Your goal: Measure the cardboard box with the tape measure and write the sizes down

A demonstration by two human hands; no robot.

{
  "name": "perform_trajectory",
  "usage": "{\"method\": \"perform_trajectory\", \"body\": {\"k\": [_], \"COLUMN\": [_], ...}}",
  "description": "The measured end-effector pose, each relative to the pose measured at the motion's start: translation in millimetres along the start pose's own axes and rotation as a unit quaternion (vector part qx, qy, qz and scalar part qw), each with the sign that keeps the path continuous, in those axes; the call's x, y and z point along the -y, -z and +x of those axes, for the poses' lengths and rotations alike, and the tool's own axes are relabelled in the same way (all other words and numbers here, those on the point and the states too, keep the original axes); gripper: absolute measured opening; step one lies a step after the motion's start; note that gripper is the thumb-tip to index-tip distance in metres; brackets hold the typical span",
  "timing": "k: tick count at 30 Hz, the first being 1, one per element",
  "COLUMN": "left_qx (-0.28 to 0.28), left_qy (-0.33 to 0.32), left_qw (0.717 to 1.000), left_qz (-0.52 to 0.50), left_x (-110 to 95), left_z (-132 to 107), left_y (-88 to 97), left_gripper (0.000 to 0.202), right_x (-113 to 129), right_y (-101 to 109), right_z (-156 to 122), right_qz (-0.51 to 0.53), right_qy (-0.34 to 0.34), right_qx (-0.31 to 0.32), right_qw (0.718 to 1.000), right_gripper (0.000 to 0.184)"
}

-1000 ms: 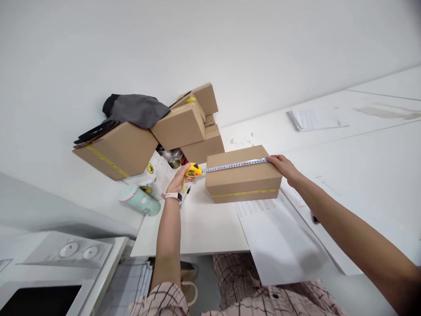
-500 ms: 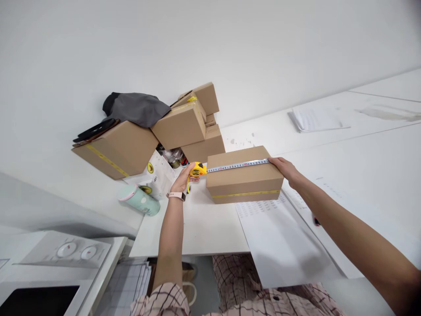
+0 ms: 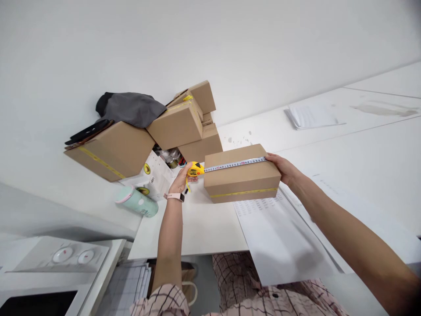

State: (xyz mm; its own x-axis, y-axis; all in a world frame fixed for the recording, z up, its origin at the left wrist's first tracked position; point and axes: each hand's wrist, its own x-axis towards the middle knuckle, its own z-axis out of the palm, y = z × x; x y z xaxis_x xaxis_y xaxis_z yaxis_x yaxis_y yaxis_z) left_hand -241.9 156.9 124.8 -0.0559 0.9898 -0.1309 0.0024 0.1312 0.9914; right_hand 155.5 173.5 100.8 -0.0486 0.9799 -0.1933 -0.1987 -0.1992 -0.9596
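Observation:
A closed cardboard box (image 3: 241,179) with yellow tape along its front side lies in front of me on the table. My left hand (image 3: 182,179) is closed around a yellow tape measure (image 3: 196,169) at the box's left end. Its silver blade (image 3: 235,164) is pulled out across the top of the box, numbers facing up. At the right edge of the box my right hand (image 3: 283,169) pinches the blade's end against the cardboard, thumb on top, the other fingers partly hidden. A yellow strap hangs from the tape measure below my left hand.
Several cardboard boxes (image 3: 177,125) are stacked at the back left, with a grey cloth (image 3: 130,107) over them. A mint-green tumbler (image 3: 138,202) lies tilted near the left edge. Printed sheets (image 3: 279,237) lie under the box and overhang the front edge. A microwave (image 3: 55,263) stands at lower left.
The whole view has shifted slightly, so the objects sit a little further left. Both hands keep their hold, and the tape still lies across the box.

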Motion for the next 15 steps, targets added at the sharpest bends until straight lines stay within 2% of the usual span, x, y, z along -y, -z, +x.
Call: {"method": "perform_trajectory", "body": {"k": [8,12,15], "left_qx": [-0.006,-0.011,-0.003], "left_qy": [-0.004,-0.021,-0.048], "left_qw": [1.0,1.0,0.998], "left_qz": [0.0,0.016,0.034], "left_x": [0,-6,-21], "left_z": [-1,-6,-23], "left_y": [-2.4,-7.0,-10.3], "left_gripper": [0.053,0.053,0.051], "right_x": [0,1,1], "right_y": [6,5,6], "right_z": [-1,-4,-3], "right_qz": [-0.049,-0.155,-0.236], "right_qy": [-0.012,0.036,0.07], "right_qx": [-0.098,-0.141,-0.166], "right_qw": [0.994,0.977,0.955], "right_gripper": [0.024,0.022,0.021]}}
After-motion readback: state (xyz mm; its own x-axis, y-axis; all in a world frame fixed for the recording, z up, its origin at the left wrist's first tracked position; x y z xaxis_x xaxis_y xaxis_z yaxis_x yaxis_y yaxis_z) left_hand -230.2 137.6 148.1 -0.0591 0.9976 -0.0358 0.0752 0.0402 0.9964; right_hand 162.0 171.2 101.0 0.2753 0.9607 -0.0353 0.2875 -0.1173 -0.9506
